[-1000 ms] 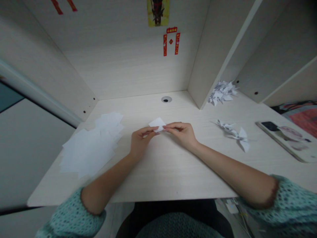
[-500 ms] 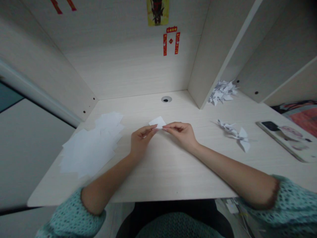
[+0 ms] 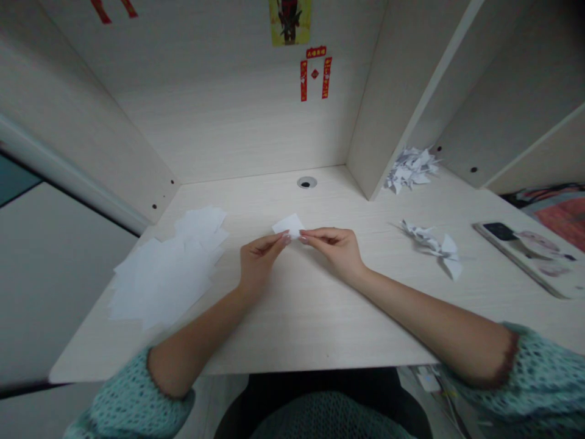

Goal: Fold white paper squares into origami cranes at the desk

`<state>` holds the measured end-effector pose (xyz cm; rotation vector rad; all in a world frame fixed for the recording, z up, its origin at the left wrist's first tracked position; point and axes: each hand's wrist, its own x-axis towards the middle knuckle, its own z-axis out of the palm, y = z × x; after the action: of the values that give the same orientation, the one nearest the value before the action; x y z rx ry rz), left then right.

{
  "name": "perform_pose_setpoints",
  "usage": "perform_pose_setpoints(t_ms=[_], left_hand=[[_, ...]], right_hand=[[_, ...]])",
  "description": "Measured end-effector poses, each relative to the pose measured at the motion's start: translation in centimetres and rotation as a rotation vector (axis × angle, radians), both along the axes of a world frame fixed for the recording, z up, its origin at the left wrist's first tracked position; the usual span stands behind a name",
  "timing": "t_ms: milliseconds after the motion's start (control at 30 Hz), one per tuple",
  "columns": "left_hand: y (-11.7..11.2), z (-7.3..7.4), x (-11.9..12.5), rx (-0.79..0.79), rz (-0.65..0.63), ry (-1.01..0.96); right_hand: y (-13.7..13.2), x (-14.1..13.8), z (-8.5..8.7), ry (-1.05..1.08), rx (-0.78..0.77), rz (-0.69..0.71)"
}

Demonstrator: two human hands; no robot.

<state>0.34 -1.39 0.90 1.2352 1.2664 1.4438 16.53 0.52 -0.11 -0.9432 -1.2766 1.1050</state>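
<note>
A small white piece of paper (image 3: 289,223) is held just above or on the desk, in the middle of the view. My left hand (image 3: 261,256) pinches its near left edge between thumb and fingers. On the opposite side, my right hand (image 3: 336,247) pinches the near right edge in the same way. The two sets of fingertips are a short gap apart. The fingers cover the paper's near edge, so any fold there is hard to make out. To the left of my left hand lies a spread pile of white paper sheets (image 3: 167,274).
Right of my hands lie several folded paper pieces (image 3: 432,244). A phone (image 3: 532,253) rests farther right. A heap of folded paper (image 3: 411,169) sits behind the upright divider (image 3: 402,91). A round cable hole (image 3: 307,182) is near the back panel, which carries red stickers (image 3: 304,80).
Both hands keep their pinch on the paper, with only slight finger movement. The whole view has shifted a little.
</note>
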Motion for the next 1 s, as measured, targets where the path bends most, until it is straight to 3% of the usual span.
perform_pose_setpoints(t_ms=[1000], left_hand=[[0.4, -0.54, -0.16, -0.043, -0.081, -0.121]], right_hand=[[0.42, -0.11, -0.54, 0.073, -0.064, 0.013]])
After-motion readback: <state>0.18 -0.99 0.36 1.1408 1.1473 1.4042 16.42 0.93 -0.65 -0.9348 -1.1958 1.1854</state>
